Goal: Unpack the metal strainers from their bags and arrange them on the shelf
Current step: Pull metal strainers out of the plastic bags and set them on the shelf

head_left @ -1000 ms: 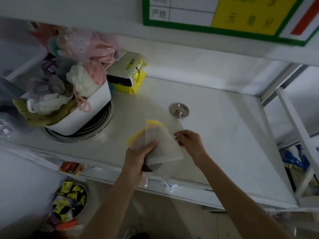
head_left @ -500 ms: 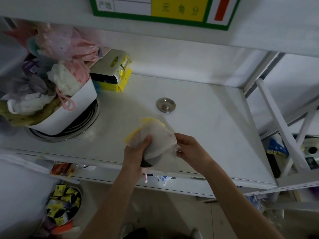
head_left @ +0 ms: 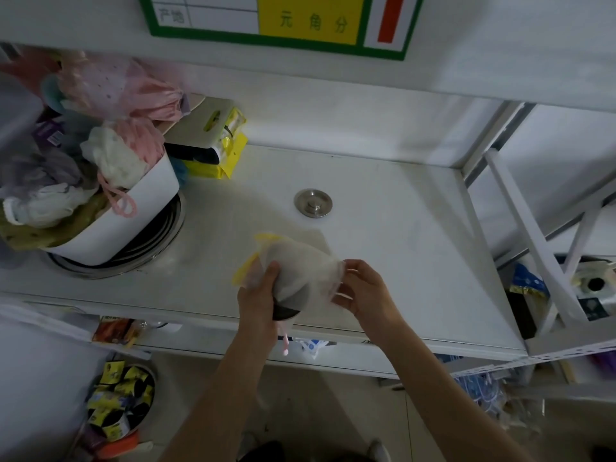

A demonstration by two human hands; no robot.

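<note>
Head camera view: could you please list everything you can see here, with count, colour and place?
Shelf: one, white, across the middle.
Bagged strainer: one, translucent bag with yellow edge, dark rim showing below, held over the shelf's front edge.
Unpacked strainer: one, silver, on the shelf behind the hands.
White tub: one, full of pastel mesh sponges, left, resting on round metal items.
Yellow packs: a small stack, beside the tub at the back.
Price sign: one, green-bordered, yellow and white, top.
Basket of yellow-black packets: one, on the floor, lower left.
Left hand: gripping the bag.
Right hand: pinching the bag's right end.
</note>
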